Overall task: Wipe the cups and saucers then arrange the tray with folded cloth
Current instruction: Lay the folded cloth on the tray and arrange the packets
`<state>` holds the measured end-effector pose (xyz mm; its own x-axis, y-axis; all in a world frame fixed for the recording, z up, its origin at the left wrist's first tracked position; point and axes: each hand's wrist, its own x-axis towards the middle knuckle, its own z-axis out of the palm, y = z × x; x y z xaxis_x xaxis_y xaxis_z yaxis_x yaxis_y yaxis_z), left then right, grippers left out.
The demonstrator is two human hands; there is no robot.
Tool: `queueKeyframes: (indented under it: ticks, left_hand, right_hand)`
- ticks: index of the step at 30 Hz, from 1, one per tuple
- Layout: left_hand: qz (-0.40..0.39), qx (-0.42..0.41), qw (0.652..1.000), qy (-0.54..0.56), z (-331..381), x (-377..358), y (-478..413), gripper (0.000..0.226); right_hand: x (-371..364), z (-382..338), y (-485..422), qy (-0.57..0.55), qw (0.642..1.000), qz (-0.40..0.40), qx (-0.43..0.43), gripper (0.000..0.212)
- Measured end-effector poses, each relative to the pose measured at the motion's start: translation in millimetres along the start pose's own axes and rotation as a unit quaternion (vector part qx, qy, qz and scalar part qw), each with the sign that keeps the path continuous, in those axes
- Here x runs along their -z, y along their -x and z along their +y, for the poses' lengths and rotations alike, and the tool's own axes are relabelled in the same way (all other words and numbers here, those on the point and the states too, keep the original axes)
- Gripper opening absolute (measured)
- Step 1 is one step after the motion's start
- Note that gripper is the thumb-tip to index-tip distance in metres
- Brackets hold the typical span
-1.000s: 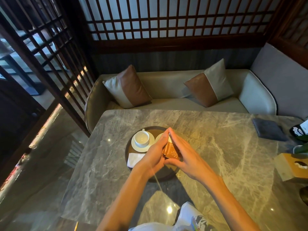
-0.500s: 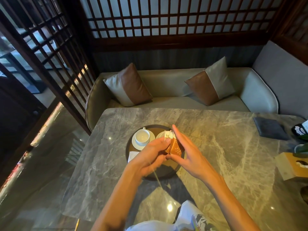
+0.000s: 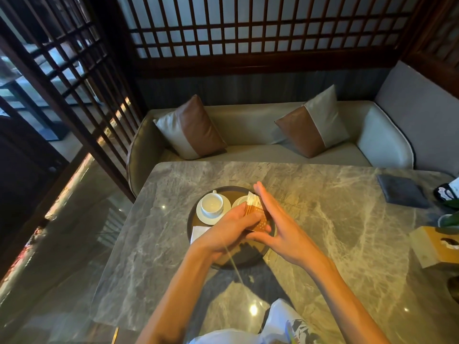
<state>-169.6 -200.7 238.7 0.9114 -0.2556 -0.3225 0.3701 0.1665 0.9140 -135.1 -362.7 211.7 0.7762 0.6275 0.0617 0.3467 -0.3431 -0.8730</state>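
A round dark tray (image 3: 250, 259) lies on the marble table (image 3: 323, 244). At the tray's back left a white cup (image 3: 211, 204) stands on its saucer (image 3: 202, 217). A second white saucer (image 3: 239, 201) shows behind my hands. A folded white cloth (image 3: 198, 233) lies at the tray's left edge, partly under my left wrist. My left hand (image 3: 229, 230) grips a stack of orange and white paper packets (image 3: 258, 214) above the tray. My right hand (image 3: 278, 227) presses flat against the stack's right side, fingers straight, thumb under it.
A folded dark grey cloth (image 3: 402, 194) lies at the table's back right. A tan tissue box (image 3: 437, 245) and a plant pot (image 3: 447, 219) stand at the right edge. A sofa with two cushions (image 3: 248, 135) runs behind the table.
Both hands have stayed over the tray with the packets. My right hand's fingers have straightened and now lie flat along the stack. The view has tilted slightly.
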Motion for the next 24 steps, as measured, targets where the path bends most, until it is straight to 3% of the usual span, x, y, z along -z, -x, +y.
queueKeyframes:
  ticks: [3,7,9,11,14,16,19,24]
  left_hand:
    - [0.01,-0.008,0.998,-0.065,0,1,-1,0.019]
    - [0.05,-0.035,0.984,-0.169,-6,-7,-4,0.027]
    - [0.086,-0.054,0.977,-0.19,-11,-9,-6,0.036]
    - [0.117,-0.082,0.967,-0.21,-16,-8,-8,0.055]
    - [0.128,-0.123,0.964,-0.2,-25,-9,-10,0.073]
    - [0.135,-0.149,0.955,-0.219,-28,-10,-11,0.085]
    - [0.14,-0.171,0.94,-0.261,-27,-16,-12,0.103]
    - [0.165,-0.197,0.94,-0.224,-25,-21,-13,0.099]
  right_hand:
    - [0,5,1,0.0,1.0,-0.001,-0.012,0.103]
    - [-3,7,2,0.01,0.999,-0.029,-0.009,0.101]
    - [2,9,1,0.01,0.998,-0.067,-0.008,0.102]
    - [10,8,3,-0.061,0.994,-0.085,-0.038,0.093]
    - [18,-2,4,-0.2,0.977,-0.002,-0.069,0.064]
    - [17,-9,3,-0.24,0.969,0.032,-0.056,0.057]
    - [8,-19,-1,-0.207,0.976,0.065,-0.023,0.055]
    - [-2,-20,-2,-0.164,0.977,0.139,-0.005,0.031]
